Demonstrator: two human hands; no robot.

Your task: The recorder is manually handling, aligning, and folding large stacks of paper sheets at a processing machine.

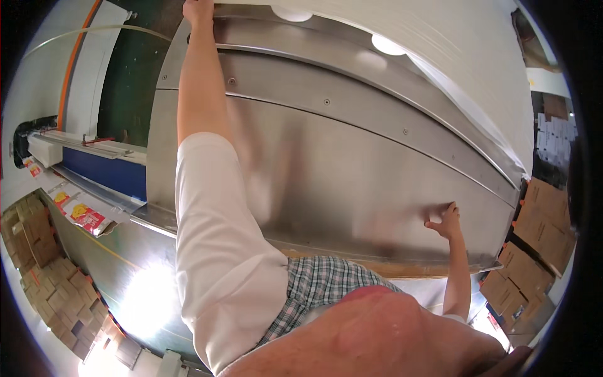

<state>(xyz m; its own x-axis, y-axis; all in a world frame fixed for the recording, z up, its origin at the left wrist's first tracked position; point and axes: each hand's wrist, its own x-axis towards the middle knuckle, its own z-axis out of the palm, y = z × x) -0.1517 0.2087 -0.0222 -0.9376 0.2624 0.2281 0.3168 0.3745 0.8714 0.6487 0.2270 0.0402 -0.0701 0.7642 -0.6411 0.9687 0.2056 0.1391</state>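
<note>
Stainless-steel counter (352,176) takes up the middle of the workroom, screw heads along its far seams, brownish strip (408,269) on its near edge. White sheet (458,50) spreads over the far right side of it, cut off at the top. Two pale rounded patches sit along the sheet's edge (lamp glare or part of the sheet, can't tell).

Left arm reaches to the far left; left hand (200,11) is partly cut off by the frame, at the sheet's far-left end. Fingers out of sight, so can't tell how open it is or whether it has hold of the sheet. Right hand (447,221) is at the near right, over the steel, thumb and fingers spread, nothing in its grasp; contact with the metal is hard to judge.

Person's body and plaid cloth (333,273) hide part of the counter's near edge.

Containers: brown cartons (59,301) piled at the near left, more boxes (543,210) at the right, bent by the lens; contents not visible. Red, yellow and white printed packages (85,213) lie beside a blue panel (103,173) on the left; fill can't be made out. Strong glare washes out part of the near-left floor (116,257).
</note>
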